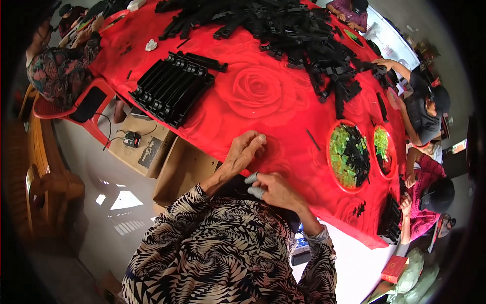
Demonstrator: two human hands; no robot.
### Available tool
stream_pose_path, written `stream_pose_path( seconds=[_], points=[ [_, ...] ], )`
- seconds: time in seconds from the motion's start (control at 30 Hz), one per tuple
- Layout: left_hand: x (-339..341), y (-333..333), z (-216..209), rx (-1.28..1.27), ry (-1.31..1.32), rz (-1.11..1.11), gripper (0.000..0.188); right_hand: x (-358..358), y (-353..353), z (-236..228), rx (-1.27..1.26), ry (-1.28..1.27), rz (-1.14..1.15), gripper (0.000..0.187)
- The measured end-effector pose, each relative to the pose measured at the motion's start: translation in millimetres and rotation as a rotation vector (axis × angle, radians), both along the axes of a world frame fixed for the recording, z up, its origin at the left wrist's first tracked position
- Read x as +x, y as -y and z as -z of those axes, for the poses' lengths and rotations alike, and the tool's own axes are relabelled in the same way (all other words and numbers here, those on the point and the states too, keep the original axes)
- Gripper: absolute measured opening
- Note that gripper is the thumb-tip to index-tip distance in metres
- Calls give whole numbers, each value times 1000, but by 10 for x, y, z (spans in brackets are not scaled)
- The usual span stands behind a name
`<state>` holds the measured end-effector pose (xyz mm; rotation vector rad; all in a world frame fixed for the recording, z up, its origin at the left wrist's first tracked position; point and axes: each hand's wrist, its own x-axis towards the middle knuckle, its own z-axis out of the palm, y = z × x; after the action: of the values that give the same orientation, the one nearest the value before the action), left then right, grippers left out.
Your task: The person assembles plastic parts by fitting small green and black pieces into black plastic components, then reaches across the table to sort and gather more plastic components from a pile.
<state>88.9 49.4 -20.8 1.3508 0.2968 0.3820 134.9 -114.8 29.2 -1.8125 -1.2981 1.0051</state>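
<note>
My left hand (245, 152) is over the near edge of the red table (298, 197), its fingers curled together. Anything inside those fingers is hidden. Just below and to the right, my right hand (278, 190) hovers by the edge with grey covers on two fingertips. Those fingers point left and stand apart, and I see nothing between them. Beyond my left hand lies a neat row of black plastic strips (172, 88). To the right is a red basin (330, 167) of yellow-green and black small pieces; a thin black stick (313, 139) lies nearer my hands.
A big heap of black plastic parts (273, 25) covers the far side. A second red basin (375, 152) stands at right, near black strips (390, 220). Open cardboard boxes (182, 169) sit below the table's left edge. Other people work around the table; a red chair (98, 96) is at left.
</note>
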Motion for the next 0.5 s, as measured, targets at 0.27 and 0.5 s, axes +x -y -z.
stream_pose_path(
  seconds=[0.27,0.5],
  points=[
    [23,-126,-104,-403,70,110,33,-5,-453,-138,-247,93,-459,25],
    [33,-226,-156,-651,112,166,20,-103,-613,344,13,251,-693,26]
  ],
)
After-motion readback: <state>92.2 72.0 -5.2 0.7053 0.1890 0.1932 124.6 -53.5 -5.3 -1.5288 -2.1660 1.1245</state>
